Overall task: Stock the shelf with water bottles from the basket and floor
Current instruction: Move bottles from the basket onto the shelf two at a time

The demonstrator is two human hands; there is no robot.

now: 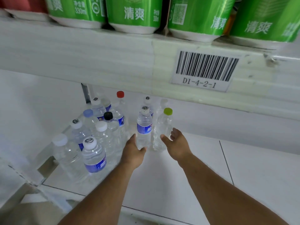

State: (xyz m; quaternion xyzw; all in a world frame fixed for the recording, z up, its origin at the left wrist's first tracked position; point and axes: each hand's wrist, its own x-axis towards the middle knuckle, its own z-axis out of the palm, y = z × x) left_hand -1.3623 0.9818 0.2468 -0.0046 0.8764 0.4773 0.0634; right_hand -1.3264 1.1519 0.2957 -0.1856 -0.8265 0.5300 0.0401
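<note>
**Two bottles at the front of the lower shelf**

Reaching under the upper shelf edge [113, 62], both bare arms stretch toward two upright water bottles standing side by side on the white lower shelf [203, 159]. The left hand [134, 150] curls around the base of the blue-label bottle [143, 127], thumb on one side and fingertips showing on the other, so it is holding that bottle. The right hand [176, 143] is spread wide, fingers loose, just beside the green-cap bottle [162, 130]; whether the palm touches the plastic cannot be told.

Left of the blue-label bottle stands a tight cluster of bottles [95, 135] with white, pale blue, black and red caps, several marked with black scribbles. Behind the blue-label bottle, farther back, two more bottles show only in part.

Above the blue-label bottle, on the upper shelf edge, is a barcode tag [204, 69] reading D1-4-2-1. Over that sit green cans [134, 13] with white bases and Chinese lettering.
</note>
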